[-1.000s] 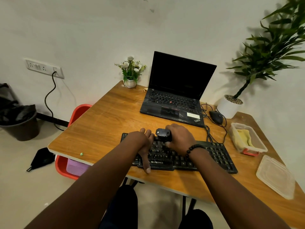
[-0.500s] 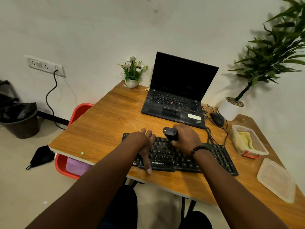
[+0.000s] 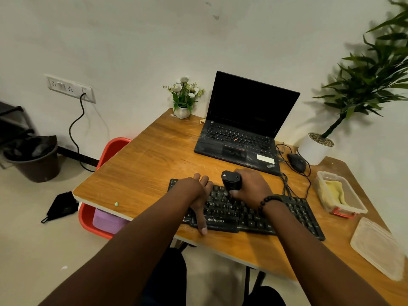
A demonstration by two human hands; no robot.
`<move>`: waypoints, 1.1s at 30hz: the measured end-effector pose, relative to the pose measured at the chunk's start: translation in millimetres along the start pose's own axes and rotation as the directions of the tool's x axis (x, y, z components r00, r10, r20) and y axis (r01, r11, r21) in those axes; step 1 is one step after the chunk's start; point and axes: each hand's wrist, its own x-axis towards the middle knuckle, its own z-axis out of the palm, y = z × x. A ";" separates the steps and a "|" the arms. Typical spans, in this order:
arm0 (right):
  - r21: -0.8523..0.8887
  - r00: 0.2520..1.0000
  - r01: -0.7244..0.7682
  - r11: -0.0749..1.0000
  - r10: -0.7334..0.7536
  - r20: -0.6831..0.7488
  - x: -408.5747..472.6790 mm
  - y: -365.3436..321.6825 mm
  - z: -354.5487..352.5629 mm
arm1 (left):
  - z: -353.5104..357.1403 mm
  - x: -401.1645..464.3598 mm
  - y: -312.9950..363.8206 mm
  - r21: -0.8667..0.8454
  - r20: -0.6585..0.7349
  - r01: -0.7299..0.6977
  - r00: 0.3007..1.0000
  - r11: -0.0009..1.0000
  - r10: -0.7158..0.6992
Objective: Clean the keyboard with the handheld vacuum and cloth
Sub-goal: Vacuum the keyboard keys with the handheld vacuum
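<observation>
1. Our black keyboard (image 3: pixel 247 212) lies near the front edge of the wooden table (image 3: pixel 141 173), long axis running left to right, slightly angled, its right end nearer us.
2. The handheld vacuum (image 3: pixel 230 181) stands roughly upright on the upper key rows.
3. Behind it we've got an open laptop (image 3: pixel 242 129), mouse (image 3: pixel 297 162) and flower pot (image 3: pixel 182 111); a yellow cloth (image 3: pixel 334 192) sits in a clear container (image 3: pixel 353 208) at right.
4. Our right hand (image 3: pixel 251 187) is wrapped round the vacuum.
5. Our left hand (image 3: pixel 196 195) rests flat on the keyboard's left end, fingers straight, thumb over its front edge.
</observation>
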 end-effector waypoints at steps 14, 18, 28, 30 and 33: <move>-0.018 0.999 -0.041 0.999 0.040 -0.025 6.8 0.4 1.0 | 1.5 4.0 -1.7 -0.003 0.008 0.000 1.000 1.000 0.000; 0.109 0.999 -0.022 0.994 0.024 -0.021 12.0 1.8 2.6 | 2.6 4.0 -2.3 -0.024 -0.022 0.003 1.000 1.000 -0.003; 0.033 1.000 -0.009 0.999 0.009 0.020 18.8 -5.5 5.5 | 2.3 3.9 -3.3 -0.025 -0.014 0.001 1.000 1.000 -0.001; -0.028 1.000 -0.026 0.999 0.026 -0.017 21.9 -8.3 4.3 | 2.2 2.2 -2.4 -0.029 -0.020 0.002 1.000 1.000 -0.002; 0.087 1.000 -0.004 0.996 0.004 0.007 24.3 -9.7 4.8 | 1.9 0.3 -3.6 -0.045 -0.030 0.002 1.000 0.999 -0.003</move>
